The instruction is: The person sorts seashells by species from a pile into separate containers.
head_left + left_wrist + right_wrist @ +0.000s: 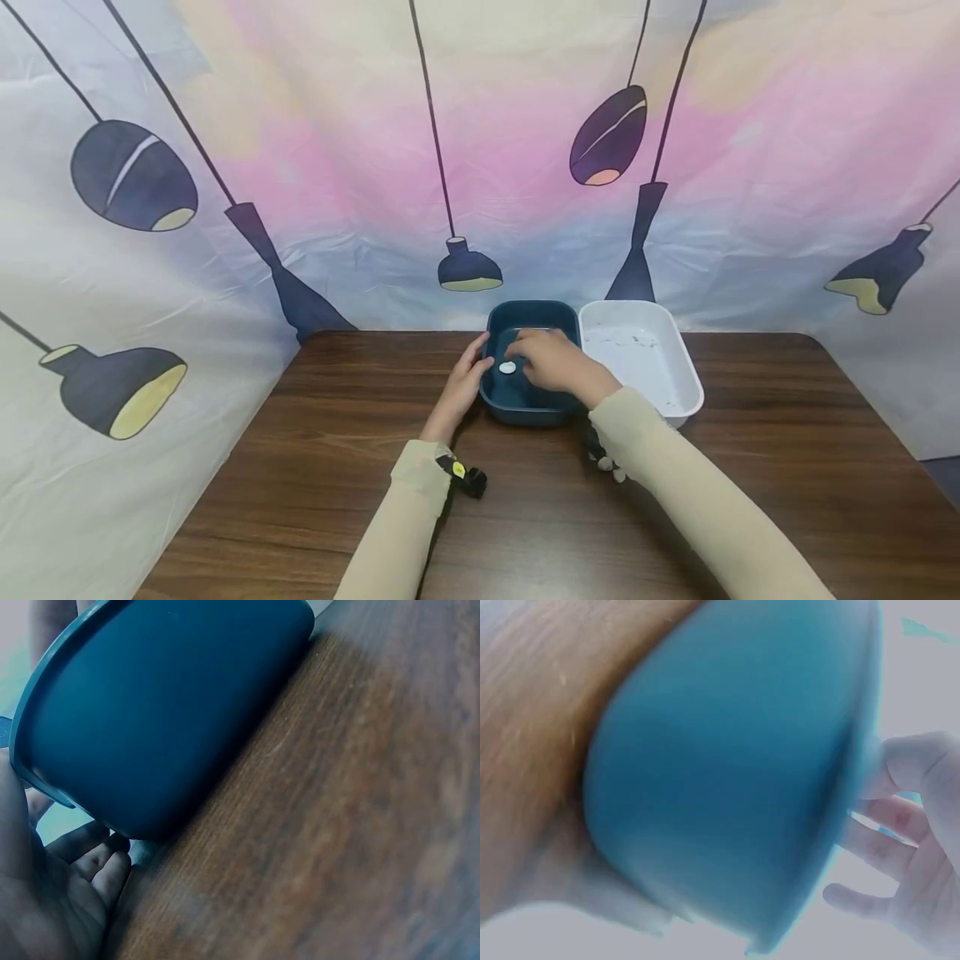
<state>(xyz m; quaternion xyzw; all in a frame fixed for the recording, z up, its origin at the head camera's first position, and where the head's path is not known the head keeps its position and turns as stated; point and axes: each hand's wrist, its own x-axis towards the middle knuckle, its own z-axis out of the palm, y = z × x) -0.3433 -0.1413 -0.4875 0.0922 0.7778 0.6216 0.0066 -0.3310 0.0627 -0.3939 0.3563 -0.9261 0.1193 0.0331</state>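
One white piece [507, 367]: probably light, stiff; pinch edges. Your left fingers [472, 352] spread at tub [528, 416]; right fingers [524, 342] bent, grip unclear.

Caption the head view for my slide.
Left hand touching a teal rounded-rectangular tub; right hand over it near a small white oval piece; white rectangular tub alongside.
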